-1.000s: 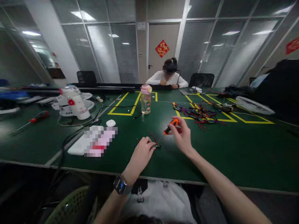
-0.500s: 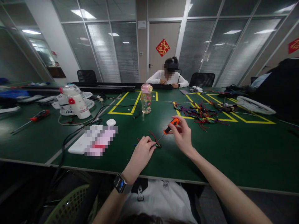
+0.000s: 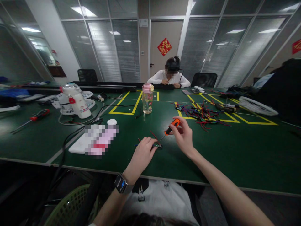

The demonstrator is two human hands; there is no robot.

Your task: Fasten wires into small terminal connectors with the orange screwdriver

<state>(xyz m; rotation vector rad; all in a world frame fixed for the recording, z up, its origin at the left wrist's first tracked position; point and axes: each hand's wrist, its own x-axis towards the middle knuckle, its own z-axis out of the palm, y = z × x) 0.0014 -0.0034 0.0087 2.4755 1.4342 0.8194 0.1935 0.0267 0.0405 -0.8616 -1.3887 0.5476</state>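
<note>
Head view: the left hand [image 3: 144,150] rests on the green counter [image 3: 218,160], its grip pinching a small circuit board [image 3: 160,146] at its near end; the fingers hide much of the board, with red and blue wires poking out beyond them; the right hand [image 3: 183,135] pinches the orange-and-black handle of a screwdriver [image 3: 172,126], its shaft slanting down toward the board; whether the tip touches is too small to tell; in the pile of wired boards [image 3: 202,113], single pieces are hard to separate; the green basket [image 3: 68,204] is cut off by the bottom edge; a pixelated patch covers most of the white and pink items [image 3: 103,138]; the watch [image 3: 121,184] screen is unreadable; on the door, a red diamond sign [image 3: 164,46] bears gold Chinese characters, 招 and 进 among them.
</note>
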